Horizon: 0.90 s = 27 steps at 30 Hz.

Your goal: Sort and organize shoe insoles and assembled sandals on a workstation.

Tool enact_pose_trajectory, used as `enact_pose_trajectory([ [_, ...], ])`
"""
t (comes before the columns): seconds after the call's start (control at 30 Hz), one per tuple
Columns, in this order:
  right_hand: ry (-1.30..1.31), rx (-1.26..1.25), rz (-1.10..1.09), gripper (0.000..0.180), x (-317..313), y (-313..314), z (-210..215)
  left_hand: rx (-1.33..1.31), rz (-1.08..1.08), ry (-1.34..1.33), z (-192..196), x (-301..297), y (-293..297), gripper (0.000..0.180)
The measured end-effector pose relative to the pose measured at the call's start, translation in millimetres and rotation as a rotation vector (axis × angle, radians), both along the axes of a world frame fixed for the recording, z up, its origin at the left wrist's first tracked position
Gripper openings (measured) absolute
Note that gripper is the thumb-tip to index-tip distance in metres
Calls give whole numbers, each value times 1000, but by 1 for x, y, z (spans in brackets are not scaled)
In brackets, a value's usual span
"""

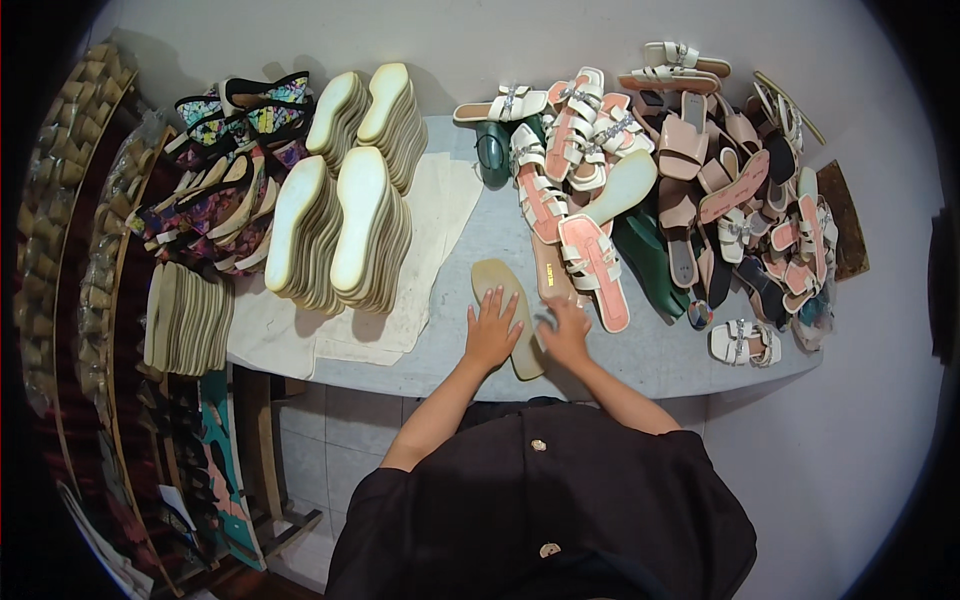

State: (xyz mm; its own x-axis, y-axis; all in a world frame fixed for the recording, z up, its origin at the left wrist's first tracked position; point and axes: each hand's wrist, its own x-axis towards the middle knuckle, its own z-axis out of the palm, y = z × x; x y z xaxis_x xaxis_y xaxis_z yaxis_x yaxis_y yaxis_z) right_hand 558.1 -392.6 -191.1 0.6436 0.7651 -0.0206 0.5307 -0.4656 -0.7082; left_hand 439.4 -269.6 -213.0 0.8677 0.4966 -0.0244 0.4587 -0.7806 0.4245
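A flat beige shoe sole (503,290) lies on the grey table (470,240) near its front edge. My left hand (491,330) lies flat on this sole, fingers spread. My right hand (566,330) rests on the table just to the right of it, its fingers touching the sole's edge and the heel of a brown sole (549,270) beside a pink strapped sandal (595,258). I cannot make out anything gripped in either hand.
Four stacks of cream soles (345,195) stand on white cloth at the left. A large heap of pink, white and green sandals (700,170) fills the table's right side. Colourful uppers (235,150) and a row of insoles (188,318) sit far left.
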Motion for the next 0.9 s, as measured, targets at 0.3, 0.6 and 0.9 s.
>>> enact_pose_trajectory([
  [0.3, 196, 200, -1019, 53, 196, 73, 23, 3, -36, 62, -2, 3, -3, 57],
  [0.6, 50, 844, -574, 32, 175, 61, 63, -45, -21, 101, -8, -1, -2, 58],
  [0.9, 147, 620, -239, 60, 61, 31, 52, -110, 97, -47, 0, -3, 1, 62],
])
